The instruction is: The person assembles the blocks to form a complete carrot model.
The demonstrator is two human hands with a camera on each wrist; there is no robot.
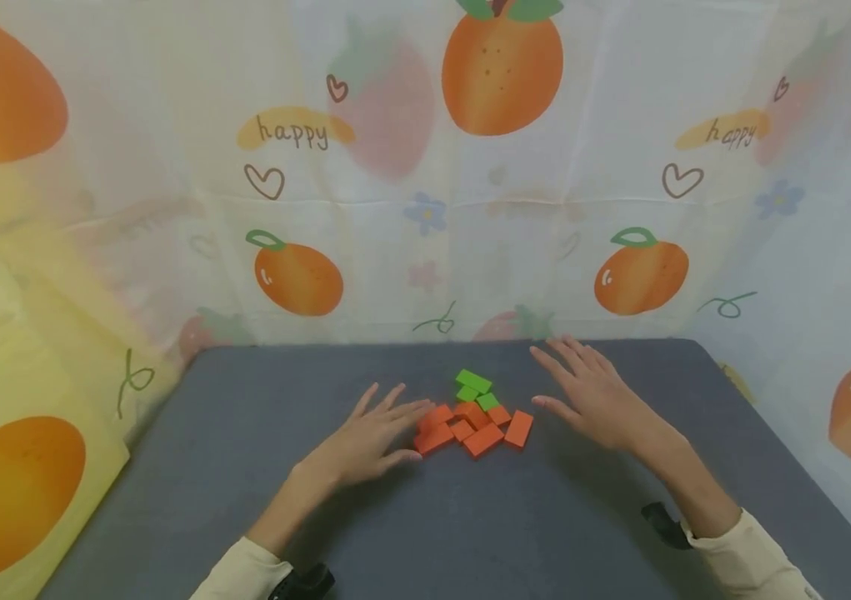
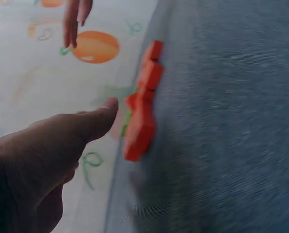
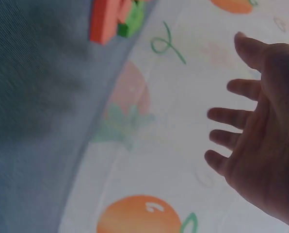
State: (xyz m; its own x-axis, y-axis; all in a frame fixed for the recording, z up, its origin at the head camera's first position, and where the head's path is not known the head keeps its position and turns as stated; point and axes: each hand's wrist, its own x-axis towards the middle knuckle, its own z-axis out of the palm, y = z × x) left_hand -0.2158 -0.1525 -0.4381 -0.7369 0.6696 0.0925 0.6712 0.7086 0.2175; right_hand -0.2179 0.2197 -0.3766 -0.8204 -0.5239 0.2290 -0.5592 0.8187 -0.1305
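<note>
Several orange blocks (image 1: pixel 483 440) lie in a loose pile on the grey table, and a few green blocks (image 1: pixel 473 382) lie against their far side. My left hand (image 1: pixel 368 437) is spread just left of the pile, its fingers and thumb overlapping the leftmost orange blocks in the head view. In the left wrist view the thumb (image 2: pixel 98 119) points toward the orange blocks (image 2: pixel 142 126), with nothing in its grasp. To the right of the pile my right hand (image 1: pixel 593 396) hovers with fingers spread and holds nothing. The right wrist view shows its palm (image 3: pixel 261 150) apart from the blocks.
The grey table (image 1: pixel 245 450) ends at a fabric backdrop (image 1: pixel 425 275) printed with oranges, hearts and the word happy. More of this fabric hangs at both sides. A dark strapped device (image 1: pixel 665 525) sits by the right cuff, another (image 1: pixel 305 582) by the left.
</note>
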